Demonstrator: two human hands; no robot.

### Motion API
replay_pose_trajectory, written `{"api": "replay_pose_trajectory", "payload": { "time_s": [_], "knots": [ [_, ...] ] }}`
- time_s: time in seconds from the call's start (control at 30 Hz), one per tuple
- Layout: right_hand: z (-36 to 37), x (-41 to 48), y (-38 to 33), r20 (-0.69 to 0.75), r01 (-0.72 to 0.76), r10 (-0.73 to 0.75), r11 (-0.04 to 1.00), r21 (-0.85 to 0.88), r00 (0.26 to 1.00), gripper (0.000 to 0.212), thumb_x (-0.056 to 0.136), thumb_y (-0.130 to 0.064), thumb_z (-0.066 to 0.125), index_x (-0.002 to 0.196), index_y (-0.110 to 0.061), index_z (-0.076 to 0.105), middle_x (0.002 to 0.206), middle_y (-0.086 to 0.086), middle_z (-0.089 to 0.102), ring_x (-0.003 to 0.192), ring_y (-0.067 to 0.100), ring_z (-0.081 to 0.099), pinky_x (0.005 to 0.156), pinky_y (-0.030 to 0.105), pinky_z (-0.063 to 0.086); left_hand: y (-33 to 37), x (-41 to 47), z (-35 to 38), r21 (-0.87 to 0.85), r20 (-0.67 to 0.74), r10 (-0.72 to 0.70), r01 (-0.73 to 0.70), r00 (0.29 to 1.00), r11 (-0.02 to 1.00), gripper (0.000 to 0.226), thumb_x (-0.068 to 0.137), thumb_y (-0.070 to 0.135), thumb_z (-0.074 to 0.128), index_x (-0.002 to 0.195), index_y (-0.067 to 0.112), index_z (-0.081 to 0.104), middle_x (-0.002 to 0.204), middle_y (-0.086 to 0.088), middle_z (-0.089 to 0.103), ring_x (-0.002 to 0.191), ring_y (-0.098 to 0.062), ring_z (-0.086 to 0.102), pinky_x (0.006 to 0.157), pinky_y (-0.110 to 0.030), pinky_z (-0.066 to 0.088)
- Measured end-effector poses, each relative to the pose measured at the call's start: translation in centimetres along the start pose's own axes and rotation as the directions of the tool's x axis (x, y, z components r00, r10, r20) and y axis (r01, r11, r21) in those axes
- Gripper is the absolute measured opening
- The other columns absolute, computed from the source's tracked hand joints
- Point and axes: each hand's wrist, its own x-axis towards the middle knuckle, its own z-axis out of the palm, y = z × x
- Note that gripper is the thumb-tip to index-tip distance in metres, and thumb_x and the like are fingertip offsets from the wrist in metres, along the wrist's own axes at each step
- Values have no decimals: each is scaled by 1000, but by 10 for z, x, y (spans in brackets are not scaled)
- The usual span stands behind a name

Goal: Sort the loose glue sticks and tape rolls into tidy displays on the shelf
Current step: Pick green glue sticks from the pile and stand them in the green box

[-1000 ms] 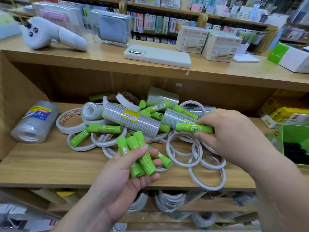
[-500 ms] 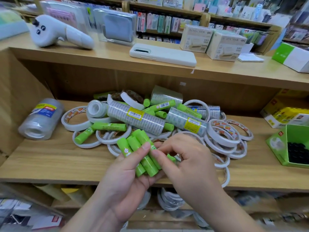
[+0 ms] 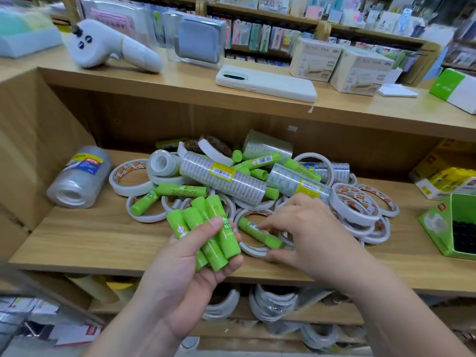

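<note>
My left hand (image 3: pixel 177 276) holds a bundle of several green glue sticks (image 3: pixel 210 233) above the front edge of the wooden shelf (image 3: pixel 85 238), thumb pressed across them. My right hand (image 3: pixel 306 233) reaches down over the heap, its fingertips touching a loose glue stick (image 3: pixel 260 234) that lies on white tape rings. Behind lies a jumble of tape rolls (image 3: pixel 353 202), long wrapped packs of clear tape (image 3: pixel 221 180) and more green glue sticks (image 3: pixel 180 190).
A wrapped stack of clear tape (image 3: pixel 77 180) lies at the shelf's left. A green box (image 3: pixel 453 228) and yellow boxes (image 3: pixel 448 176) stand at the right. On the top board rest a white phone (image 3: pixel 265 82), a white controller (image 3: pixel 110 46) and cartons (image 3: pixel 360 72).
My right hand carried a glue stick from the pile into my left hand's bundle, then moved back right and down to another stick on the tape rings.
</note>
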Motion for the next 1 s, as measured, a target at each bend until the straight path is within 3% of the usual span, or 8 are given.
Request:
{"api": "replay_pose_trajectory", "payload": {
  "time_s": [0.17,0.27,0.37,0.5,0.63,0.77,0.87,1.0],
  "knots": [
    [-12,-7,-8,-189,-150,172,981,126,967,22,73,-37,73,95,-33,74,79,-18,67,80,4,60,74,33,54,1,-1,-7,1,-24,2,-2,1000,1000,57,69,16,74,121,-2,63,92,-15,70,72,-22,73,49,-33,57],
    [-19,-12,-23,-427,-183,311,931,315,849,10,72,-28,80,79,-29,74,61,-18,61,63,7,61,57,20,47,2,-2,-9,-9,-26,1,-1,1000,1000,61,69,16,74,126,-3,61,94,-15,69,71,-22,72,50,-33,57],
    [-15,-11,-52,-475,-77,412,813,578,777,15,74,-17,84,80,-27,74,65,-11,65,63,11,63,56,19,49,2,-2,-8,-20,-16,-2,2,1000,1000,61,69,16,74,126,-2,62,98,-18,71,73,-23,72,51,-35,58],
    [9,0,-86,-388,-2,404,695,719,829,10,73,-25,78,82,-26,74,73,-11,69,67,11,66,60,17,51,5,-4,-7,-85,38,-19,22,999,996,43,81,22,65,120,4,67,109,-22,74,91,-33,75,73,-45,62],
    [18,8,-96,-350,5,387,665,746,853,13,73,-30,77,85,-28,75,79,-15,70,73,6,64,64,12,47,8,-3,-16,-76,10,-2,3,1000,997,51,80,26,68,128,8,64,122,-24,69,113,-41,67,90,-53,55],
    [18,18,-99,-362,68,266,717,694,893,14,77,-33,78,89,-26,79,82,-17,70,79,3,64,68,10,42,15,-3,-25,-89,6,39,-38,999,995,56,72,21,72,125,5,64,114,-21,71,98,-33,70,78,-46,60],
    [18,28,-101,-339,149,143,695,704,930,14,86,-35,72,91,-24,80,88,-15,71,90,9,67,72,16,44,25,-3,-33,-93,-3,91,-90,996,992,42,73,15,68,114,7,68,101,-15,74,79,-24,74,61,-36,61],
    [18,54,-98,-326,158,84,746,647,942,16,93,-29,64,88,-21,77,87,-12,70,88,7,64,75,21,47,37,-4,-47,-73,-98,128,-135,987,988,44,64,15,71,107,10,70,99,-14,73,73,-19,71,56,-35,60]
  ]
}}
